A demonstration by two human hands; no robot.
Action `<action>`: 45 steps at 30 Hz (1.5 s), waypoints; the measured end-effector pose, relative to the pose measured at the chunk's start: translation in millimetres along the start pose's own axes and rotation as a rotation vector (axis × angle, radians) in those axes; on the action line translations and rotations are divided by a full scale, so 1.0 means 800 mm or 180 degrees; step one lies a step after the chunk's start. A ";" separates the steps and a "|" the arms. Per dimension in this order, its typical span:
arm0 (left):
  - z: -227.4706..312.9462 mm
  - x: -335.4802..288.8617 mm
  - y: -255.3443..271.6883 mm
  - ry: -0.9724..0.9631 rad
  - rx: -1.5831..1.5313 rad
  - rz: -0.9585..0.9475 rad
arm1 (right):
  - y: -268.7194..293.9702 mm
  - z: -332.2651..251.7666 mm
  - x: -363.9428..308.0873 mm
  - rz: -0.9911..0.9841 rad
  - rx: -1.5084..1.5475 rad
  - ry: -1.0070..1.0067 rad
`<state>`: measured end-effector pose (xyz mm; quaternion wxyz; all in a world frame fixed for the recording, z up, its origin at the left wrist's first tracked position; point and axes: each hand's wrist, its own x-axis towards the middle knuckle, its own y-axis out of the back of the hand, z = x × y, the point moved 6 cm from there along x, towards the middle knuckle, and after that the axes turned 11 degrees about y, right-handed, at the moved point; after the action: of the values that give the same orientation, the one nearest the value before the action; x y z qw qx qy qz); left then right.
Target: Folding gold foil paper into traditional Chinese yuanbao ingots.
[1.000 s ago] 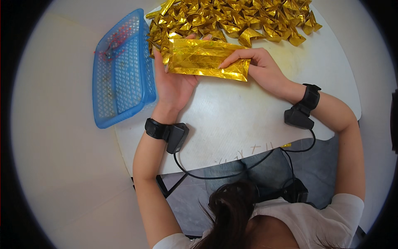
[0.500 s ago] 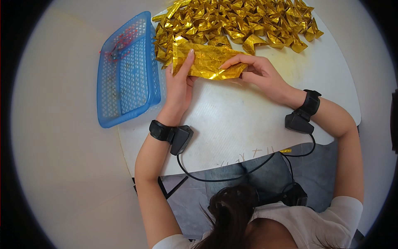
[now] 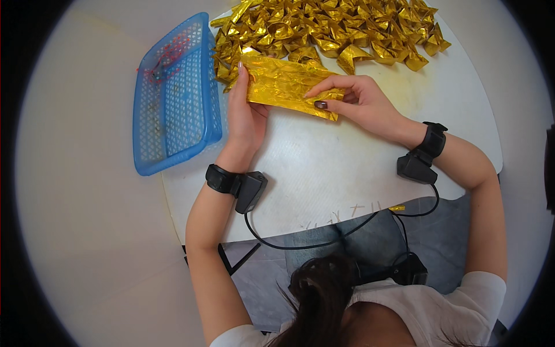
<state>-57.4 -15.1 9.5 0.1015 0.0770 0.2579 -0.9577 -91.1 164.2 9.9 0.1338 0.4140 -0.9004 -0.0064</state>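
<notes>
A crinkled strip of gold foil paper is held above the white table, in front of a heap of folded gold foil pieces. My left hand supports its left end, the thumb upright along the short edge and the other fingers mostly hidden beneath. At the opposite end, my right hand has thumb and forefinger on the foil paper, with the dark-nailed thumb lying on top near the lower corner. The strip slants slightly down toward the right.
To the left of the heap stands a blue perforated plastic basket, with some red thin strands inside. Black wrist straps with small boxes sit on both wrists, and a black cable loops along the near edge of the table.
My left thumb has slid from the foil's face to its left edge. The strip's right end has dipped and flattened, and my right thumb now shows on top of it.
</notes>
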 end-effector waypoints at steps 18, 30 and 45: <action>-0.014 -0.002 -0.008 -0.0071 0.1289 -0.0288 | 0.004 0.006 -0.001 0.0145 0.0297 0.0038; -0.018 -0.001 -0.009 0.0114 0.1127 -0.0324 | -0.003 0.007 -0.002 -0.0166 -0.0178 0.0267; -0.018 0.001 -0.005 0.0234 0.1046 -0.0275 | 0.000 -0.003 -0.002 -0.0055 -0.0386 0.0295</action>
<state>-57.6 -4.3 -0.6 0.0367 0.1164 0.1044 -0.9870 -89.2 165.6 11.6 0.2001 0.4128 -0.8875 -0.0430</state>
